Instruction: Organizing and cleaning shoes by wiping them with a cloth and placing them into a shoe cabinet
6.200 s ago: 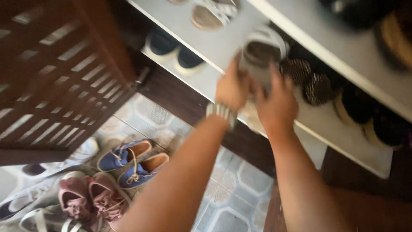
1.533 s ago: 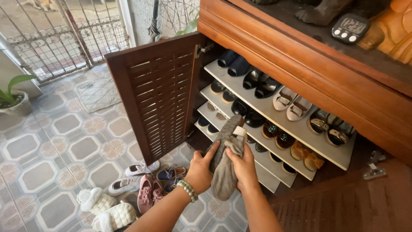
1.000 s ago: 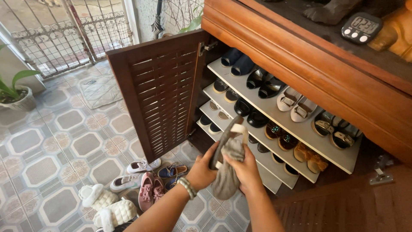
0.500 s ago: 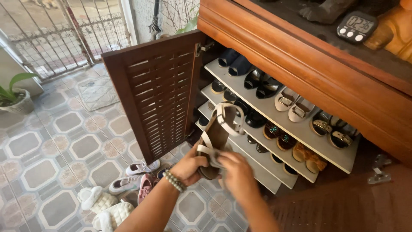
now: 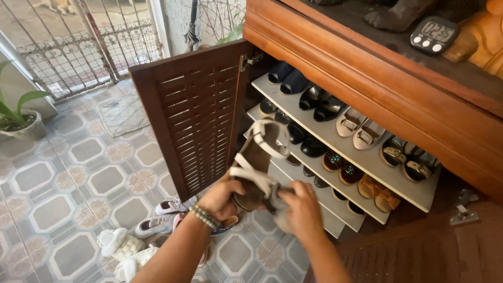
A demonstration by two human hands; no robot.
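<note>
Flipped now, the strappy sandal (image 5: pixel 257 160) shows its footbed; left hand (image 5: pixel 220 196) grips its toe before the cabinet (image 5: pixel 367 78), right hand (image 5: pixel 301 209) clutching a grey cloth (image 5: pixel 280 212).

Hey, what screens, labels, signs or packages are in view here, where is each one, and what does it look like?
Digital clock: on top of the wooden cabinet, upper right; small dark rounded body, pale grey screen, white round buttons along its lower edge.
No packages, labels or signs show anywhere else.
</note>
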